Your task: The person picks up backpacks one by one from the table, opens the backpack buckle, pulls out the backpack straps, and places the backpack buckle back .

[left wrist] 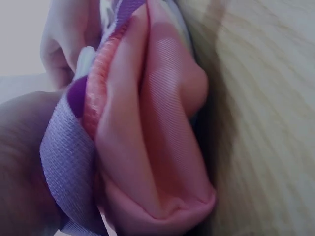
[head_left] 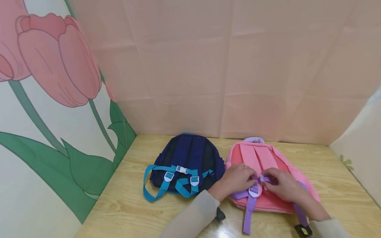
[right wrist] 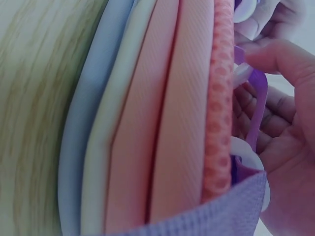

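A pink backpack lies on the table with its purple-strapped back panel facing up. Over its middle, my left hand pinches a purple strap beside a white buckle. From the other side my right hand holds the buckle between thumb and fingers. The right wrist view shows this buckle with a purple strap looping from it. Fingers partly hide the buckle, so whether its halves are joined cannot be made out. A white strap adjuster sits just below the hands.
Left of the pink one lies a dark blue backpack, its teal straps joined by a white buckle. The wooden table meets a pinkish cloth wall behind. A tulip-printed panel stands at left.
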Available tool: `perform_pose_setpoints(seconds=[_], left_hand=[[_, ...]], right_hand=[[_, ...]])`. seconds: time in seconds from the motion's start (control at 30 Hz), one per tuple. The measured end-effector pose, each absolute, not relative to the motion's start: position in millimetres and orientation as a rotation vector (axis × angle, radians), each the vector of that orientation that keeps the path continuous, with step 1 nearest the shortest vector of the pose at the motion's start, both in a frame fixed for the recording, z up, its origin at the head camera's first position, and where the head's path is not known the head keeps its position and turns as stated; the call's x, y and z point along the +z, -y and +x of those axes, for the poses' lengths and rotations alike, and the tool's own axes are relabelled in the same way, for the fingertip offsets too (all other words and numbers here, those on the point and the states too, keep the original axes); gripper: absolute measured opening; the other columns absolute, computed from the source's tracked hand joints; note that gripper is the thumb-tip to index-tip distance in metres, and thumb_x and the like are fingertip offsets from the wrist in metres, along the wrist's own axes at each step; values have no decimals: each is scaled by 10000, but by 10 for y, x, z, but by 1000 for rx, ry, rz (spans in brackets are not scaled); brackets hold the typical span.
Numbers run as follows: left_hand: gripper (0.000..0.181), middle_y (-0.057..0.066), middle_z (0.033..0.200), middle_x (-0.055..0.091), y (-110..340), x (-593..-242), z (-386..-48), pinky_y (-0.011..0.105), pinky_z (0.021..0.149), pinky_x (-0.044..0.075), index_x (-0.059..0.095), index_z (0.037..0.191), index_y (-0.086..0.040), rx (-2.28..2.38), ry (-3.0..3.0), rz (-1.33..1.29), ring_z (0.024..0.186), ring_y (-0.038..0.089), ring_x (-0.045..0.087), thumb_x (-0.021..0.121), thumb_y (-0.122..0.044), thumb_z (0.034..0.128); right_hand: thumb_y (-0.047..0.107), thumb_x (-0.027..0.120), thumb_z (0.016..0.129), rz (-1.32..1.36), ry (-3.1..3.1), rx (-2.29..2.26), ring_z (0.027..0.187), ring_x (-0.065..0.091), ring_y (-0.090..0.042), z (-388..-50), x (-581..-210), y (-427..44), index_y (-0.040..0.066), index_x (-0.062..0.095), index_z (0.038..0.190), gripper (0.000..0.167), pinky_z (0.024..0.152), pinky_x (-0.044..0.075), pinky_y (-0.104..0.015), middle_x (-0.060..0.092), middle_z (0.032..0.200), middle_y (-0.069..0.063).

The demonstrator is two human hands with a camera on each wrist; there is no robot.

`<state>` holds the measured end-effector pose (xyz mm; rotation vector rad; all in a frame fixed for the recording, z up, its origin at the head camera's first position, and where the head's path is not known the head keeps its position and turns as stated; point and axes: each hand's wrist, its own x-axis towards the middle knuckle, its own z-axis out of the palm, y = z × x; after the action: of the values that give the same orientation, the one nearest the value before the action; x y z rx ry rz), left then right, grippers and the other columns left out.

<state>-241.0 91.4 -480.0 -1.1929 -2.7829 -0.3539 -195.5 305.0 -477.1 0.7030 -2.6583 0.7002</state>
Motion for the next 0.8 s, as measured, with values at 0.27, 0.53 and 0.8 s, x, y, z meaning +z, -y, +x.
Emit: perform_pose_setpoints(seconds=[0.27,0.53,0.8], left_hand=[[272,-242,916,631,-1063,-4665,-2302,184,697,380,717,1099,-396,-219,2895,-1095,818,1,453,698,-576,895],[269,-258,1025,683,-1154,-4728,-2291,196,704,377,733,1129,-447,-204,2835,-1015,842,12,467,694,-579,898],[219,-282,933,682,-1148,-4757,-2313,168,676,351,751,1087,-436,-246,2796,-1040,784,-9,441,707,-547,903]], right_hand=[[133,865,771,700,2659,655,878,622,-12,-1949,-4790,-3101,176,723,1033,301,759,550,-307,695,959,123],[150,869,776,700,2660,679,850,611,16,-1933,-4768,-3132,221,723,1035,305,735,551,-297,699,949,138],[96,866,767,726,2645,722,889,641,-2,-1928,-4743,-3190,165,732,1047,318,764,523,-182,711,963,113]])
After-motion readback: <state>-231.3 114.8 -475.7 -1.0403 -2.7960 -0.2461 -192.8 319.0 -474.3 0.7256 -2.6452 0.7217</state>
